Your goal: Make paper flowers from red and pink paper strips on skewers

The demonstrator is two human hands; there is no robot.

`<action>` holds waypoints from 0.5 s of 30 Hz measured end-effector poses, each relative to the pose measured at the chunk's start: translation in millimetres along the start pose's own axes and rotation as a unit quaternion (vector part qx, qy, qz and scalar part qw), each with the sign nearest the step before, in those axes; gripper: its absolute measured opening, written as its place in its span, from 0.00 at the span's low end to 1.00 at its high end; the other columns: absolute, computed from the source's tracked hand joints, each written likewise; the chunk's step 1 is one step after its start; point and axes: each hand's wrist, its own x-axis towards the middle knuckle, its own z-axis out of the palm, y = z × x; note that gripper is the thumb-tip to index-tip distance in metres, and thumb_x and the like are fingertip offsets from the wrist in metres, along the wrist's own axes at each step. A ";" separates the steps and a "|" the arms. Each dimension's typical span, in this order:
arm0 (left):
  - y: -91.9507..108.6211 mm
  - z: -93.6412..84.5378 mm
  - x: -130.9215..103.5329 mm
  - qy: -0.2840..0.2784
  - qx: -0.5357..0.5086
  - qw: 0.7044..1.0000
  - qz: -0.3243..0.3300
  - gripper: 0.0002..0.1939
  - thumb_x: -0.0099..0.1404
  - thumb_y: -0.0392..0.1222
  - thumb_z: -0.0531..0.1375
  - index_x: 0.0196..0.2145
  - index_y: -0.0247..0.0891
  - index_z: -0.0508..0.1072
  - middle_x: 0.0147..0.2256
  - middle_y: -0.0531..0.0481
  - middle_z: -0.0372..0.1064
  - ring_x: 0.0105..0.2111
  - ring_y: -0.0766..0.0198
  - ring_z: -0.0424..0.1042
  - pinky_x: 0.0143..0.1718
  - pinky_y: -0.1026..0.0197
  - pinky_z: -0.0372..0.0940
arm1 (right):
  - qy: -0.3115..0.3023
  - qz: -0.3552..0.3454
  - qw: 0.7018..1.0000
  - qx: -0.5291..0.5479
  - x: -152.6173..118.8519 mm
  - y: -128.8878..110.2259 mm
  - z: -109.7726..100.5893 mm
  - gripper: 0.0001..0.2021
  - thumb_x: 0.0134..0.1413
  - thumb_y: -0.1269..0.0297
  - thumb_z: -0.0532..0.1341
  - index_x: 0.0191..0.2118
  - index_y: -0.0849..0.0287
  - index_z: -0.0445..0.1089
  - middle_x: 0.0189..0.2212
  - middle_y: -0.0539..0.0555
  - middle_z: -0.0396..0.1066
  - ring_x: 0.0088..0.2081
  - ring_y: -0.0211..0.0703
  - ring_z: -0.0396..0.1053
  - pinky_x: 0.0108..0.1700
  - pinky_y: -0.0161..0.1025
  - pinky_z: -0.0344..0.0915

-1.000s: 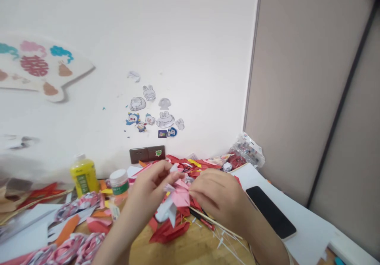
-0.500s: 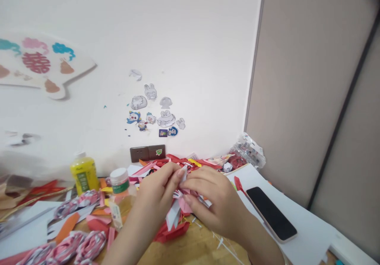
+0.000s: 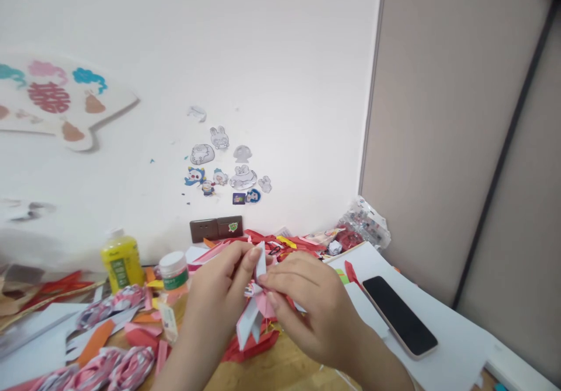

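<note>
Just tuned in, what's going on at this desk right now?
A person is working a small folded pink and white paper piece with both hands over a cluttered desk. The left hand pinches its upper tip; the right hand grips it from the other side. Red paper scraps lie underneath. A yellow bottle and a small jar stand to the left, a phone lies to the right.

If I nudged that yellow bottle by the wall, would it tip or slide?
The yellow bottle stands upright and looks squat and wide, so it would probably slide rather than tip. Paper scraps crowd the table around it and might snag it. How full it is cannot be told.
</note>
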 end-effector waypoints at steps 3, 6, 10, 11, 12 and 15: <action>2.1 -1.7 -0.7 -0.003 -0.007 1.000 0.007 0.17 0.64 0.51 0.50 0.25 0.41 0.68 0.20 0.56 0.66 0.21 0.64 0.65 0.24 0.64 0.58 | 0.010 0.037 0.999 0.012 0.7 -1.2 0.5 0.09 0.56 0.73 0.54 0.41 0.63 0.69 0.32 0.56 0.73 0.34 0.42 0.68 0.37 0.41 0.67; 4.0 -4.0 -1.3 0.001 -0.009 1.000 0.024 0.16 0.64 0.50 0.50 0.24 0.41 0.68 0.19 0.56 0.65 0.21 0.63 0.65 0.24 0.64 0.59 | 0.010 0.054 0.998 0.030 1.9 -2.1 0.3 0.09 0.55 0.73 0.55 0.42 0.62 0.69 0.34 0.56 0.73 0.35 0.42 0.68 0.39 0.41 0.67; 6.0 -4.5 -2.2 0.006 -0.022 1.000 0.021 0.16 0.64 0.51 0.50 0.26 0.41 0.70 0.20 0.55 0.67 0.22 0.63 0.66 0.25 0.64 0.60 | 0.016 0.040 0.998 0.044 3.2 -3.7 -0.1 0.09 0.55 0.74 0.55 0.39 0.61 0.69 0.33 0.56 0.74 0.36 0.41 0.69 0.40 0.41 0.67; 6.3 -3.9 -2.5 0.009 -0.031 0.999 0.016 0.16 0.64 0.51 0.51 0.27 0.42 0.71 0.21 0.54 0.68 0.23 0.63 0.66 0.26 0.64 0.61 | 0.020 0.038 0.998 0.042 3.3 -4.2 -0.1 0.09 0.55 0.74 0.55 0.39 0.61 0.69 0.33 0.56 0.74 0.36 0.42 0.69 0.40 0.42 0.67; 6.5 -3.2 -2.9 0.015 -0.040 0.999 0.010 0.15 0.64 0.51 0.51 0.27 0.42 0.71 0.22 0.54 0.69 0.24 0.62 0.67 0.26 0.64 0.61 | 0.023 0.036 0.998 0.039 3.2 -4.6 0.0 0.09 0.54 0.75 0.55 0.39 0.61 0.69 0.33 0.56 0.74 0.36 0.42 0.69 0.40 0.42 0.67; 6.2 -1.7 -3.9 0.036 -0.063 0.997 -0.003 0.15 0.64 0.51 0.52 0.27 0.42 0.71 0.23 0.54 0.70 0.25 0.62 0.68 0.28 0.63 0.62 | 0.027 0.022 0.999 0.029 2.5 -5.4 0.6 0.10 0.54 0.75 0.54 0.40 0.60 0.69 0.34 0.57 0.73 0.37 0.43 0.69 0.40 0.43 0.67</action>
